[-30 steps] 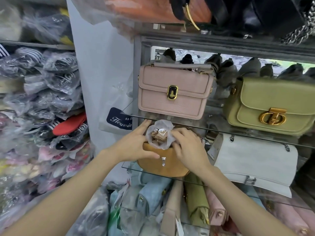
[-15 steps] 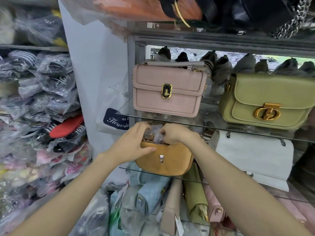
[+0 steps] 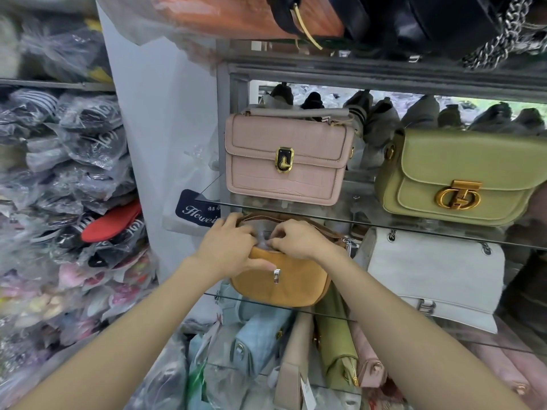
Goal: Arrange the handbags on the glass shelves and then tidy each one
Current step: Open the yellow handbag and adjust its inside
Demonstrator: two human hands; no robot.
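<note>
Tan suede half-moon handbag (image 3: 281, 279) stands at the glass shelf's (image 3: 399, 322) left front edge, looking soft and light, best steadied by its rim as the left hand (image 3: 229, 247) clasps it while right hand (image 3: 299, 239) fingers pinch clear plastic wrapping (image 3: 263, 236).

Tan bag (image 3: 281, 279) matt suede w/ metal clasp; glass shelf (image 3: 414, 224) glossy.

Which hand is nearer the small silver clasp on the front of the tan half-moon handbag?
Left. The left hand grips the bag's upper left edge, its thumb just beside the silver clasp. The right hand works higher, pinching clear plastic at the tan half-moon handbag opening.
</note>
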